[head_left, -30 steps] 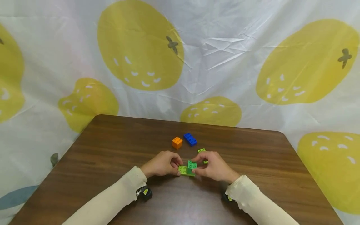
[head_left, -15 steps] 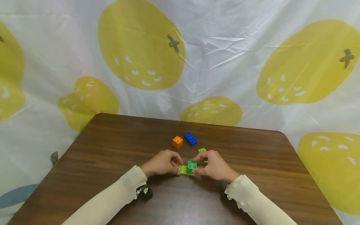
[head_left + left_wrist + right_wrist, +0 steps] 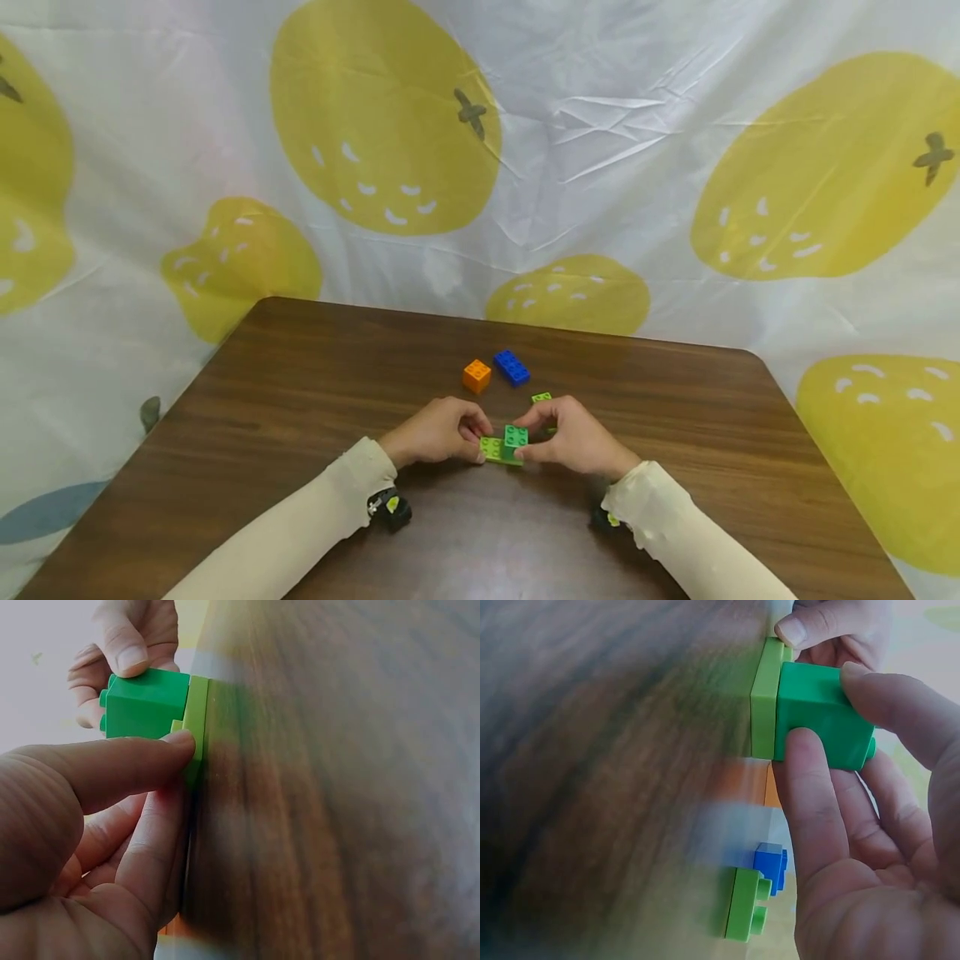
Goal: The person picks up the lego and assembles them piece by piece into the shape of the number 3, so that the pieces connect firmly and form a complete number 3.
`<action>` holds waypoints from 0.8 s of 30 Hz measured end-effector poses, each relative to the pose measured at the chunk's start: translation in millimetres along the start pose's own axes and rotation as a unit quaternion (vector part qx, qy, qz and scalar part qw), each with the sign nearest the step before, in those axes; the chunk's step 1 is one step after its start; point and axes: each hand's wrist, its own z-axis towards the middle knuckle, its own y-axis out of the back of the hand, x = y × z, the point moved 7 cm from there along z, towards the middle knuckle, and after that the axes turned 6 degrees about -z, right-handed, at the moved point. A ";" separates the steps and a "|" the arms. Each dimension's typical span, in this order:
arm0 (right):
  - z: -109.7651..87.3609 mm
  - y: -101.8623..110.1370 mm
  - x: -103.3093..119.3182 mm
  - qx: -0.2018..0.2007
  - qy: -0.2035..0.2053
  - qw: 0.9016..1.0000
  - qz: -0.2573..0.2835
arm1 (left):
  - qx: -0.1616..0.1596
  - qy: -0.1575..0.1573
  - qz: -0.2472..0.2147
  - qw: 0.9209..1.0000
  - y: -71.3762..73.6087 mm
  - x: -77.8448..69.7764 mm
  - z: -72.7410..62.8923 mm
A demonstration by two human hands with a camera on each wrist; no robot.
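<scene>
A dark green square building block [image 3: 515, 439] sits on the right end of a flat lime green building block [image 3: 491, 448], which lies on the table. My right hand [image 3: 577, 439] pinches the dark green block between thumb and fingers. At the other end, my left hand [image 3: 435, 432] pinches the lime block by its edges. In the left wrist view the dark green block [image 3: 146, 703] stands flush against the lime block [image 3: 196, 712]. The right wrist view shows the thumb and fingers on opposite sides of the dark green block [image 3: 821, 712].
Beyond the hands, an orange block [image 3: 476, 377] and a blue block [image 3: 512, 367] lie on the wooden table [image 3: 337, 358]. A second lime block [image 3: 542, 397] is partly hidden behind the right hand. A fruit-printed cloth [image 3: 420, 275] hangs behind the table.
The view has shifted slightly. Both hands keep their hold, and the two green blocks stay together as before.
</scene>
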 end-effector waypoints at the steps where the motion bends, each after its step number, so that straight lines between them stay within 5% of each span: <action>1: 0.2 -0.4 -0.6 0.001 0.000 1.000 0.000 | 0.000 0.001 0.001 1.000 0.1 0.5 -0.1; 17: 7.8 -2.5 8.9 0.030 0.038 0.998 -0.037 | -0.005 0.008 -0.018 1.000 4.4 6.7 -1.8; 24: 10.4 10.8 11.7 0.011 0.034 0.998 -0.054 | -0.001 0.002 -0.017 1.000 4.0 2.9 2.1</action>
